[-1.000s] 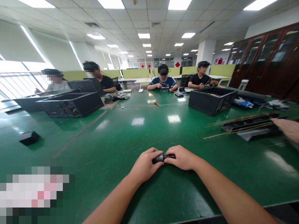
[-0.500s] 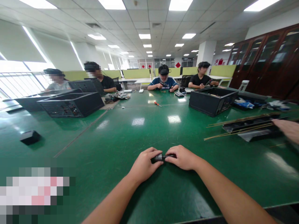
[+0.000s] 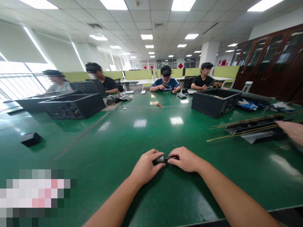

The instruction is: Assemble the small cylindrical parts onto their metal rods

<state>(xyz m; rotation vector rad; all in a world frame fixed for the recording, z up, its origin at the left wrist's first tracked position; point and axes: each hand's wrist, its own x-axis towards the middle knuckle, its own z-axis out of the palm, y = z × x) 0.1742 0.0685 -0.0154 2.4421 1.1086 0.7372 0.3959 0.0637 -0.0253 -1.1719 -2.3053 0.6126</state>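
Both hands, left hand (image 3: 145, 168) and right hand (image 3: 186, 160), clamp a small dark cylinder (image 3: 163, 159) between them.

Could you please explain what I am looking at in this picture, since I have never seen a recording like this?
No machine here: the picture comes from a camera worn on a person's head, looking forward and down at their own bare hands. The left hand and right hand together grip a small dark cylinder just above a large green table. Farther off on the table lie open black computer cases, a red-handled screwdriver, thin yellow rods and a small black block. Another person's hand enters at the right edge, and four people sit working at the far side.
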